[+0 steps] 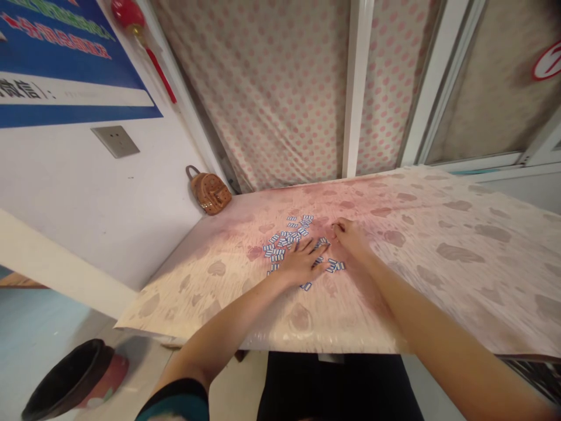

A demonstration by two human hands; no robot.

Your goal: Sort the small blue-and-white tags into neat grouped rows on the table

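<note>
Many small white pieces with blue borders, like cards or labels [276, 254], lie scattered over the patterned tablecloth [302, 318], some overlapping. My left hand [302, 263] rests palm down on them with its fingers spread, hiding several pieces. My right hand [348, 234] is to the right of the pile, close above the cloth. Its fingers are curled together at the tips, and whatever they may hold is too small to make out. A little cluster of pieces [336, 266] lies below and between the two hands.
A small brown backpack-shaped bag [211, 192] leans at the table's back left corner. Dotted curtains [280, 88] hang behind the table. A dark-rimmed bin [74, 380] stands on the floor at the left. A wall socket [115, 141] is above the table's left side.
</note>
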